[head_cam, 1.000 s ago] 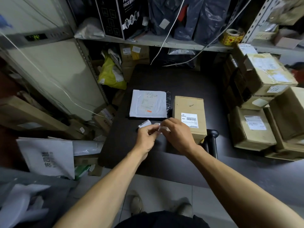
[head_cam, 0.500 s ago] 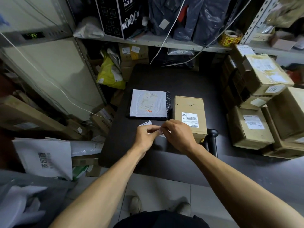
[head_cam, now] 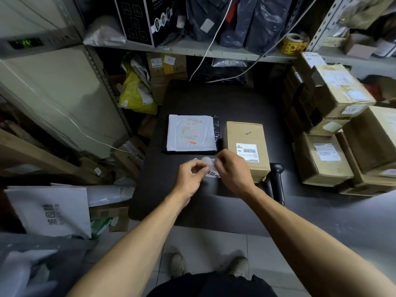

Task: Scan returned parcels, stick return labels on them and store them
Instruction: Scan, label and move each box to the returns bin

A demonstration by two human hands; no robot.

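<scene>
Two parcels lie on the dark table (head_cam: 214, 99): a flat white mailer (head_cam: 190, 132) on a black bag, and to its right a brown cardboard box (head_cam: 246, 144) with a barcode label. Just in front of them my left hand (head_cam: 189, 176) and my right hand (head_cam: 232, 171) both pinch a small white return label (head_cam: 211, 168) above the table; printed characters show on its lower part and a translucent piece curls up between the fingers. A black handheld scanner (head_cam: 277, 181) lies right of my right hand.
Stacked cardboard boxes (head_cam: 323, 159) crowd the table's right side. A metal shelf (head_cam: 192, 47) above holds dark bags, a black box and a yellow label roll (head_cam: 294, 42). Left of the table, on the floor, sit a yellow bag (head_cam: 135, 95), cartons and white mailers (head_cam: 53, 209).
Both hands have shifted slightly right and forward with the label. The label has come apart between the fingers, its printed part showing now below a curled translucent piece.
</scene>
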